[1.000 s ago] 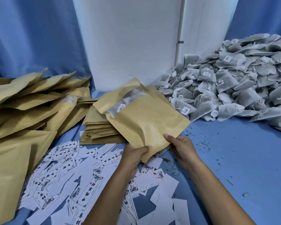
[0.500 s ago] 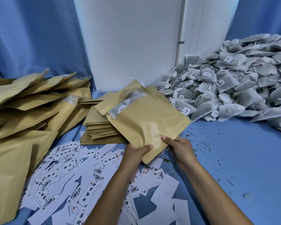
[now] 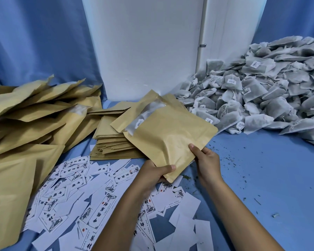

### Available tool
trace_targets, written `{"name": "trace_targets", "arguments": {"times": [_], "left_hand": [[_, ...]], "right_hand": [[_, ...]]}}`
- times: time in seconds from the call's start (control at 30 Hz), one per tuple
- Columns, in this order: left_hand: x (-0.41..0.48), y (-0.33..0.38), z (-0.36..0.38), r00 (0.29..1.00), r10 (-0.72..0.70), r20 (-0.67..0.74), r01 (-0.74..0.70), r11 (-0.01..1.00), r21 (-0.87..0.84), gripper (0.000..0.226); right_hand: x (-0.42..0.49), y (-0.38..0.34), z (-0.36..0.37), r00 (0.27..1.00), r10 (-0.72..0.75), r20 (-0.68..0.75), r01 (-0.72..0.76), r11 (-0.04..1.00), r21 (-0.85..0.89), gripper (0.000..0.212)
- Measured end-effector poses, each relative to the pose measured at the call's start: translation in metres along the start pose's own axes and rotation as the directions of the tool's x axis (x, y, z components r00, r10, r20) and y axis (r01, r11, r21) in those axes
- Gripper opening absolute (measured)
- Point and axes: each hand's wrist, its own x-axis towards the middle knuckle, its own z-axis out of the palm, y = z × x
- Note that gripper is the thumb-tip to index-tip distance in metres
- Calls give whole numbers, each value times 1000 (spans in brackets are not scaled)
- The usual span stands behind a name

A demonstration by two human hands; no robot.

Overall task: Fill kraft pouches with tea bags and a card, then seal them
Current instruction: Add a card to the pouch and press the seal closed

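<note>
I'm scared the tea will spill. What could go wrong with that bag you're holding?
The kraft pouch is still open at the top, and a tea bag pokes out; tipping might drop it. Both hands, left and right, grip only the bottom corner, so it could sag or slip.

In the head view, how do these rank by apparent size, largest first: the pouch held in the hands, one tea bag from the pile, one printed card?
1. The held pouch, gripped by the left hand and right hand.
2 and 3. A tea bag and a printed card look alike; the card lies nearer the camera, so their order is unsure.
</note>
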Motion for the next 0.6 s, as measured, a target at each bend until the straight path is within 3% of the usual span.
{"name": "trace_targets", "arguments": {"times": [0.13, 0.2, 0.3, 0.47, 0.6], "left_hand": [[0, -2, -2, 998, 36, -56, -31, 996, 88, 24], [0, -3, 0, 994, 67, -84, -51, 983, 175, 21], [1, -5, 3, 994, 82, -71, -74, 991, 114, 18], [0, 0, 0, 998, -28, 53, 22, 993, 112, 13], [-2, 0, 2, 999, -30, -19, 33, 984, 175, 11]], "right_hand": [[4, 1, -4, 1000, 12, 21, -12, 1000, -21, 13], [5, 2, -6, 989, 95, 111, -93, 995, -20, 15], [-1, 4, -2, 942, 213, 258, -182, 974, -138, 17], [-4, 6, 2, 980, 111, 165, -71, 970, -233, 24], [-4, 3, 1, 934, 227, 276, -166, 960, -226, 12]]}}
